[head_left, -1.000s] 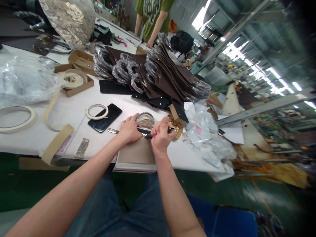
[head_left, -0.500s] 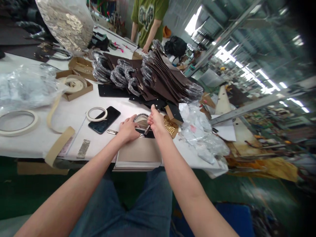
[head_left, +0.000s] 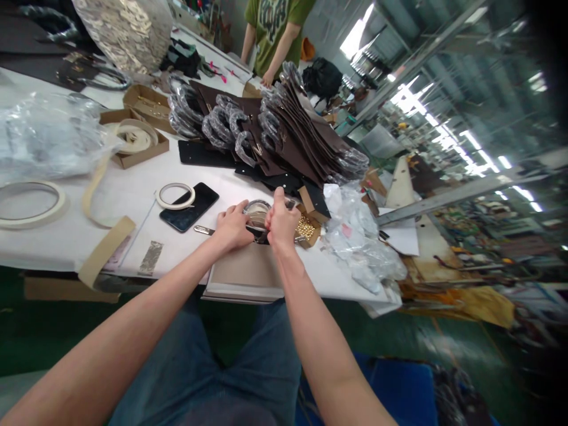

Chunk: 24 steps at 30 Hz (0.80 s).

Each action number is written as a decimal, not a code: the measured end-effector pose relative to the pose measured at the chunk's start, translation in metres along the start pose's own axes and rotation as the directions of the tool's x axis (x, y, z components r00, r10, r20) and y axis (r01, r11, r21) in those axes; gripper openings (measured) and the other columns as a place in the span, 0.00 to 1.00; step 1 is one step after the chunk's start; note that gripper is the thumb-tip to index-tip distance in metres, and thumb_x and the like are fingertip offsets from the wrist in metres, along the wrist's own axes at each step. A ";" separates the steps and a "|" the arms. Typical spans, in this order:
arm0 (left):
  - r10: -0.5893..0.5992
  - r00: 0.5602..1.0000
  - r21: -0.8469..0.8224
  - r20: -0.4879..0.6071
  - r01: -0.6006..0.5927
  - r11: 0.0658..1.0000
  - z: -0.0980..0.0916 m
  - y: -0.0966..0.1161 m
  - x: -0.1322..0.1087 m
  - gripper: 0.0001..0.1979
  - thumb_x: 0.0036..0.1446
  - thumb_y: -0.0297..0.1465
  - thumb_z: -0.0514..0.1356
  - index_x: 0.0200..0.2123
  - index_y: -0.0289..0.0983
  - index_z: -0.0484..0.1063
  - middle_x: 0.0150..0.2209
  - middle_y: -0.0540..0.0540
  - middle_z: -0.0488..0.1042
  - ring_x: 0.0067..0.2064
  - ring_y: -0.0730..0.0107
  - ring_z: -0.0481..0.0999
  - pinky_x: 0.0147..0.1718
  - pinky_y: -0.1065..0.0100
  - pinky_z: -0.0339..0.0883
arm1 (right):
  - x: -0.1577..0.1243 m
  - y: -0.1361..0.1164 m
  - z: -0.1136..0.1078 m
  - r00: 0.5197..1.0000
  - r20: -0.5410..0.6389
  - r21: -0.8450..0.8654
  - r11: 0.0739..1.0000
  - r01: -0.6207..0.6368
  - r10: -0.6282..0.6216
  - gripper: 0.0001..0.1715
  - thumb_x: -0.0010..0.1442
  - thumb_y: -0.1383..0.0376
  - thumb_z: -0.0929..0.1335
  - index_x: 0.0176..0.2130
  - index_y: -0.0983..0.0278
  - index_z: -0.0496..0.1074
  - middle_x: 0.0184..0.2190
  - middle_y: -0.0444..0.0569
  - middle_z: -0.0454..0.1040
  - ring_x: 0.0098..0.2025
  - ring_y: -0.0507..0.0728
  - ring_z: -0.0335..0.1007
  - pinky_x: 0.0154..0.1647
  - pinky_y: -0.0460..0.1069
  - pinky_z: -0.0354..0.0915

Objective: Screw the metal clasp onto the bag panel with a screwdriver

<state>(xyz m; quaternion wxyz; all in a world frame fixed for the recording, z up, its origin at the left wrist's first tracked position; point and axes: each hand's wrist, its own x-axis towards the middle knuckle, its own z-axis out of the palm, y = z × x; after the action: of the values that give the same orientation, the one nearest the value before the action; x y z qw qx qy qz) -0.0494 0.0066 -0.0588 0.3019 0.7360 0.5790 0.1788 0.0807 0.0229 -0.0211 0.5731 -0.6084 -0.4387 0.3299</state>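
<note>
My left hand [head_left: 232,227] presses down on a dark strap piece at the near edge of the white table [head_left: 133,195], fingers curled over it. Beside it my right hand [head_left: 281,222] is closed in a pinch on something small I cannot make out, right above the plastic-wrapped handle ring [head_left: 256,207]. Both hands work over a tan bag panel [head_left: 247,274] that hangs over the table's edge. A small cardboard box of gold studs [head_left: 305,228] sits just right of my right hand. A metal tool [head_left: 203,230] lies left of my left hand.
A black phone [head_left: 190,207] with a tape roll [head_left: 174,196] on it lies left. Brown bag panels with wrapped handles [head_left: 284,136] pile up behind. Crumpled plastic [head_left: 359,236] lies right. Another tape roll [head_left: 31,204], beige strap [head_left: 104,251] and boxes [head_left: 133,139] are left. A person in a green shirt [head_left: 275,29] stands at the far end.
My right hand, reaching toward the stud box half a second ago, has come back down next to my left hand over the strap piece. My left hand has stayed put.
</note>
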 end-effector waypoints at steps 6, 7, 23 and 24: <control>0.027 1.000 0.054 0.007 -0.027 0.998 -0.003 0.003 -0.001 0.19 0.57 0.39 0.67 0.51 0.44 0.87 0.84 0.47 0.55 0.78 0.40 0.63 0.73 0.41 0.64 | -0.051 0.004 -0.012 0.952 -0.042 -0.095 0.949 0.300 -0.305 0.38 0.76 0.36 0.69 0.26 0.57 0.62 0.21 0.43 0.65 0.24 0.54 0.63 0.23 0.49 0.62; 0.017 1.000 0.073 0.019 -0.019 0.997 -0.005 0.004 -0.001 0.19 0.58 0.40 0.67 0.52 0.45 0.87 0.84 0.48 0.55 0.77 0.40 0.64 0.72 0.41 0.64 | -0.053 0.003 -0.014 0.943 -0.013 -0.107 0.938 0.330 -0.333 0.38 0.76 0.36 0.70 0.25 0.57 0.63 0.22 0.43 0.66 0.24 0.54 0.63 0.25 0.49 0.63; -0.039 0.999 0.019 -0.003 0.039 0.999 -0.010 0.000 -0.011 0.18 0.59 0.48 0.70 0.51 0.54 0.88 0.84 0.55 0.56 0.79 0.38 0.60 0.75 0.36 0.58 | -0.044 -0.006 -0.022 0.974 0.007 0.134 0.965 0.224 -0.227 0.39 0.76 0.37 0.70 0.26 0.56 0.58 0.18 0.38 0.57 0.17 0.51 0.55 0.17 0.49 0.54; -0.040 0.999 0.017 -0.005 0.040 0.999 -0.009 0.000 -0.010 0.19 0.59 0.48 0.70 0.52 0.54 0.88 0.84 0.55 0.56 0.79 0.37 0.60 0.75 0.36 0.58 | -0.046 -0.005 -0.023 0.973 0.010 0.167 0.959 0.228 -0.232 0.39 0.76 0.37 0.71 0.26 0.56 0.58 0.18 0.37 0.56 0.17 0.51 0.54 0.17 0.49 0.53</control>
<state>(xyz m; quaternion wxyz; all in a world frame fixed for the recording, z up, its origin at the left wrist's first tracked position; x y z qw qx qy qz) -0.0582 -0.0011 -0.0510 0.2978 0.7263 0.5959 0.1695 0.0819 -0.0287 -0.0178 0.6492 -0.4991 -0.4861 0.3051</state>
